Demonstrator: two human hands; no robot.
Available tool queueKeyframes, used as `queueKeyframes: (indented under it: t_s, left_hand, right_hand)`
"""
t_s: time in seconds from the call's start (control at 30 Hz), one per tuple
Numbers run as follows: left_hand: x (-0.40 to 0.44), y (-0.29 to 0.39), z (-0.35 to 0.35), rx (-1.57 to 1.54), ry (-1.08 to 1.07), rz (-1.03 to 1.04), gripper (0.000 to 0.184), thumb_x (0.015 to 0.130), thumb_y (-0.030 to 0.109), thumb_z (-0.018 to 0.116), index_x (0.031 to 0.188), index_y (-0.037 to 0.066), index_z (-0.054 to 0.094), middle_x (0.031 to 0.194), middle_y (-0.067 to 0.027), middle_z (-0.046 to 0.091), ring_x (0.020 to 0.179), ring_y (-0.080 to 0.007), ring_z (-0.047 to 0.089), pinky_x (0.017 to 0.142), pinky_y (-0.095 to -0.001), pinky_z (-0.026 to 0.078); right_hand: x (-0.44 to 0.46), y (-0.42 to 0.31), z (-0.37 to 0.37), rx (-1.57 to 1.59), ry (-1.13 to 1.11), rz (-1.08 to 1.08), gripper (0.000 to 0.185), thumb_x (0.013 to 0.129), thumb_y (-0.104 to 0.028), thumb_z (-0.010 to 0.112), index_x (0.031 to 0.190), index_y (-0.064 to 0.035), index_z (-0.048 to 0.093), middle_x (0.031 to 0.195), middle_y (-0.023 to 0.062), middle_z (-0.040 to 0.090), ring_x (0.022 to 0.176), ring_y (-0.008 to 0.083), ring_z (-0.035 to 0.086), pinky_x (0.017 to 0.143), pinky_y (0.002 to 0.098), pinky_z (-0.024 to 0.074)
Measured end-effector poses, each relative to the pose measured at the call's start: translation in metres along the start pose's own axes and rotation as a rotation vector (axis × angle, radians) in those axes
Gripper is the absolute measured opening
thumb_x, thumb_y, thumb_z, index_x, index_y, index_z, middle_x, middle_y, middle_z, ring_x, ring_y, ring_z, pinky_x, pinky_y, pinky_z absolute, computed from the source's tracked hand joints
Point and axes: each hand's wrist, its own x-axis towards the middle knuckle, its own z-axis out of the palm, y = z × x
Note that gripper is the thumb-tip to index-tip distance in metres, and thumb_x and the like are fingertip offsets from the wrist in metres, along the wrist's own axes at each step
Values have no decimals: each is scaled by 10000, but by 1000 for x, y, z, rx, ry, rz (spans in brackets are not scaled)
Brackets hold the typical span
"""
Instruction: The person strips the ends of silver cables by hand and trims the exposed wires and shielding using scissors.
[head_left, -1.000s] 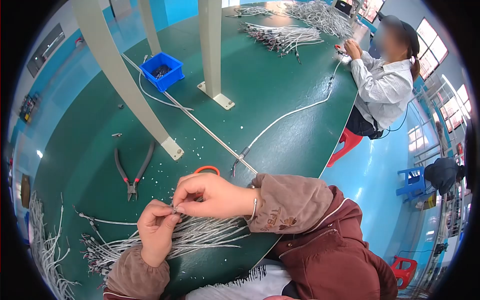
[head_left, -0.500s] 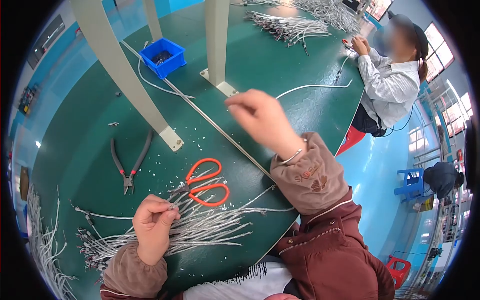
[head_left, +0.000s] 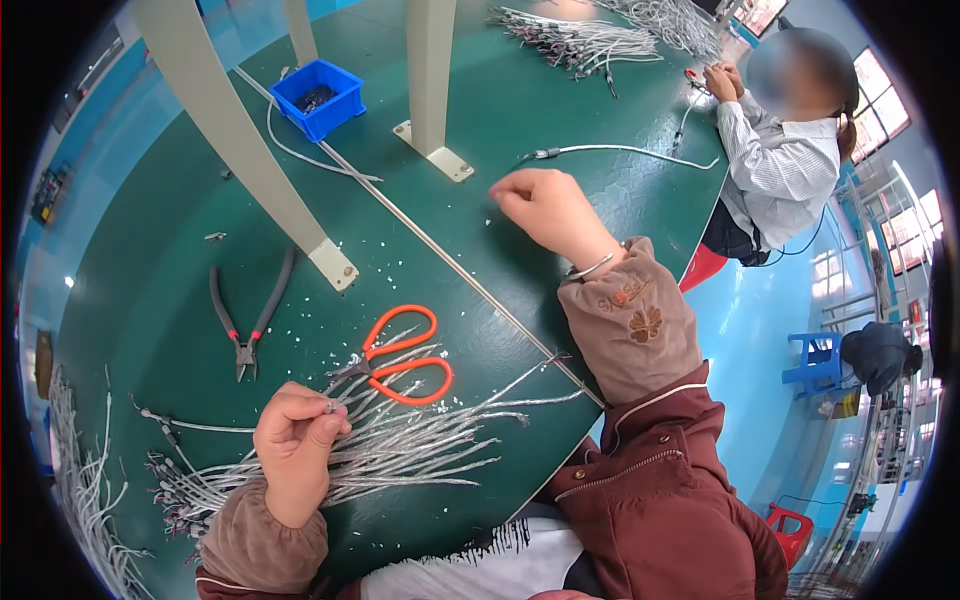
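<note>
Head view: two bare hands in brown cuffs work over a green surface (head_left: 400,250).
Left hand (head_left: 293,445): above the near cable bundle, its grip pinching a small grey piece (head_left: 334,408) between thumb and fingertips; too small to tell what it is.
Near cable bundle (head_left: 410,465): silver braided cables lying beneath and beside the left hand, dark connector ends towards the left.
Orange-handled scissors (head_left: 372,371): resting on the bundle's far edge, loops apart, just beyond the left hand.
Diagonal cutters (head_left: 246,350): grey handles spread, jaws towards the wearer, left of the scissors.
Right hand (head_left: 552,210): stretched out above the surface, fingers curled; cannot tell whether its grip holds anything.
Single white cable (head_left: 630,149): just beyond the right hand, dark connector towards the left.
Blue bin (head_left: 328,118): small dark parts inside, between the beige metal legs (head_left: 430,80).
Far cable bundle (head_left: 585,42): at the surface's far end.
Co-worker (head_left: 785,165): seated at the right edge in a striped shirt, hands raised together.
</note>
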Motion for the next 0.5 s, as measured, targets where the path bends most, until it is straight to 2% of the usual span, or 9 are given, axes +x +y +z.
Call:
queueKeyframes:
  t_s: [0.1, 0.2, 0.4, 0.5]
  left_hand:
    - [-1, 0, 0, 4, -2, -1, 137, 851, -54, 606, 953, 20, 553, 889, -86, 548, 733, -136, 580, 683, -251, 513]
    - [0, 0, -1, -5, -5, 0, 136, 851, -53, 608, 952, 19, 553, 890, -87, 548, 731, -136, 580, 681, -251, 513]
    - [-1, 1, 1, -19, 11, -13, 129, 852, -48, 611, 944, 19, 552, 888, -87, 551, 731, -139, 581, 680, -253, 512]
    - [0, 2, 2, -6, 29, -16, 119, 848, -2, 635, 929, 24, 553, 867, -80, 534, 731, -146, 563, 640, -265, 507]
  right_hand:
    - [-1, -8, -4, -128, 220, 27, 216, 808, -179, 555, 930, -81, 704, 889, 140, 679, 873, 314, 640, 780, 389, 510]
    - [4, 10, -2, -248, 399, 18, 223, 802, -184, 555, 939, -90, 703, 904, 136, 678, 870, 311, 640, 777, 390, 511]
    - [1, 2, 1, -170, 97, 48, 225, 808, -181, 549, 958, -107, 700, 976, 129, 671, 905, 314, 628, 788, 400, 506]
    - [-1, -4, 7, -194, 188, -11, 235, 808, -167, 538, 966, -105, 702, 978, 124, 670, 910, 314, 626, 794, 400, 504]
